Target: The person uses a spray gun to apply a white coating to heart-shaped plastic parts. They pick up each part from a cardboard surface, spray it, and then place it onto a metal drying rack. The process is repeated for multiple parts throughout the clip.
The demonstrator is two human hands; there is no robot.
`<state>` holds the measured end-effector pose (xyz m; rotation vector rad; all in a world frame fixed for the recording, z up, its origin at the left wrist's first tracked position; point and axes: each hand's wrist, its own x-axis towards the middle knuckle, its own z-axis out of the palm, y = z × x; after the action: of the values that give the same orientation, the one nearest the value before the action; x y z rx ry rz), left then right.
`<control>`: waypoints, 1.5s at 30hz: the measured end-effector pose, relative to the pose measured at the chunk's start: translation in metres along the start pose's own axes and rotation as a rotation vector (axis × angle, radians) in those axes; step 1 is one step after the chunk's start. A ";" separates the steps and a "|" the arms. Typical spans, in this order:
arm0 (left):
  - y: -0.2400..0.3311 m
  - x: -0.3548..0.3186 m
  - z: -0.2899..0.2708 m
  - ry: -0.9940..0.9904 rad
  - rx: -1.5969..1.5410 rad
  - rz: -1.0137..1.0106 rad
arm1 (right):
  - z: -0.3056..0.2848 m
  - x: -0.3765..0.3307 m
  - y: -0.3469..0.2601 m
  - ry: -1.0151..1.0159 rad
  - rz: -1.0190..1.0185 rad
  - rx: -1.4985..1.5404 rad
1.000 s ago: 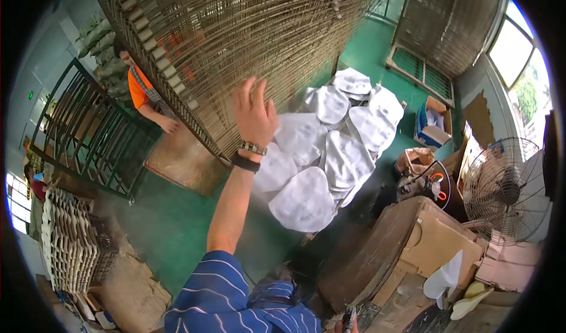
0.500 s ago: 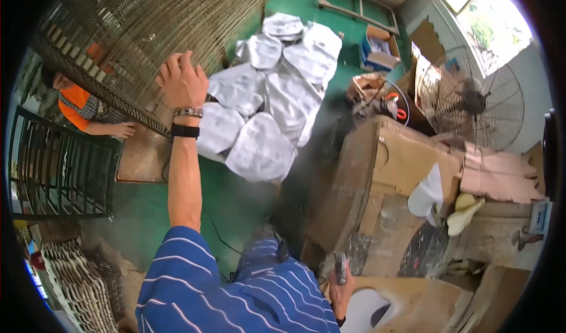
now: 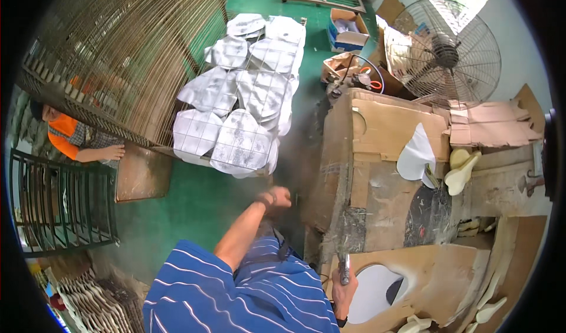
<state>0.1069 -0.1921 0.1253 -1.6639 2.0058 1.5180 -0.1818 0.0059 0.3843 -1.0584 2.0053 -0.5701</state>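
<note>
Since half a second ago, the left hand (image 3: 279, 196) has dropped from the wire racks at upper left to mid-frame, beside the cardboard box (image 3: 377, 156); its fingers look curled into a loose fist holding nothing. At lower centre, the right hand (image 3: 344, 289) is closed around a slim metal tool (image 3: 344, 268), its tip standing upward. It looks rigid and light, probably best held low on the handle, as now. Beneath it a white oval piece (image 3: 371, 286) lies in a cardboard cut-out. Above, grey-white moulded pieces (image 3: 242, 138) rest under a wire grid. At left, a person in orange (image 3: 71, 141) reaches toward a brown tray (image 3: 141, 171). A large fan (image 3: 448, 53) stands upper right.
</note>
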 end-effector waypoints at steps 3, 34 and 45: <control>-0.033 0.006 0.087 -0.021 -0.063 -0.038 | -0.010 -0.011 0.025 0.047 -0.005 0.064; -0.020 -0.079 0.198 -0.380 -0.432 -0.485 | -0.139 -0.315 0.205 0.869 0.256 0.495; 0.032 -0.069 0.258 -0.463 -0.004 -0.138 | -0.106 -0.422 0.201 0.881 0.339 0.497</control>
<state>-0.0125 0.0402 0.0628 -1.2682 1.6133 1.6661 -0.2174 0.4711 0.4920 -0.1284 2.4783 -1.4216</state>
